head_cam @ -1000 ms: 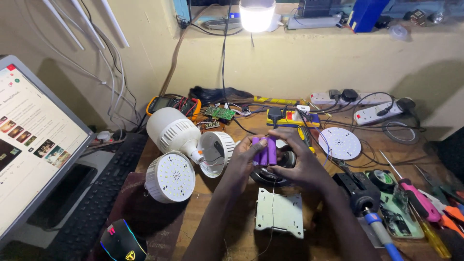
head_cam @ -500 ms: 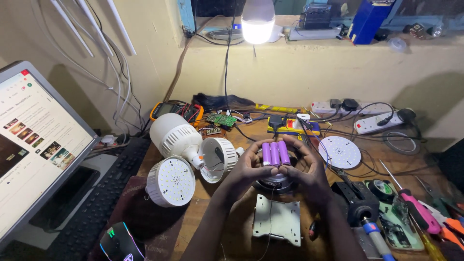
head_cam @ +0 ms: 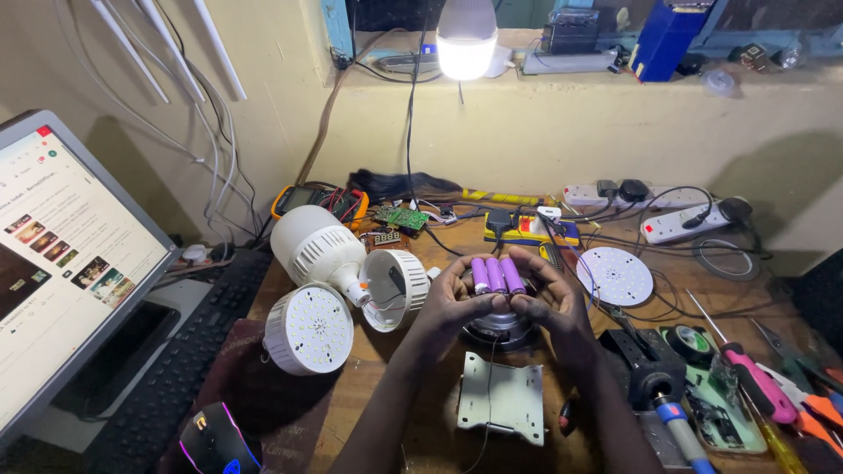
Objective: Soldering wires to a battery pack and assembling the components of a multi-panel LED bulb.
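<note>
Three purple cylindrical battery cells (head_cam: 493, 275) lie side by side as a pack between my two hands, held above the wooden workbench (head_cam: 413, 412). My left hand (head_cam: 450, 303) grips the pack's left side and my right hand (head_cam: 544, 303) grips its right side. Directly below the hands sits a round dark lamp base (head_cam: 500, 332), partly hidden. A pale metal plate (head_cam: 500, 399) with a thin wire lies in front of it, nearer to me.
Opened white bulb housings (head_cam: 318, 250) and a round LED disc (head_cam: 307, 329) lie to the left, another LED disc (head_cam: 615, 276) to the right. Screwdrivers (head_cam: 746, 377), a soldering iron (head_cam: 654, 386), power strips (head_cam: 676, 224), a multimeter (head_cam: 320, 202), monitor (head_cam: 61, 263), keyboard (head_cam: 176, 360), mouse (head_cam: 215, 439) and lit lamp (head_cam: 465, 39) surround the bench.
Both hands turned the purple cells so three now face up side by side, and lifted them slightly away from me. The view has tilted a little.
</note>
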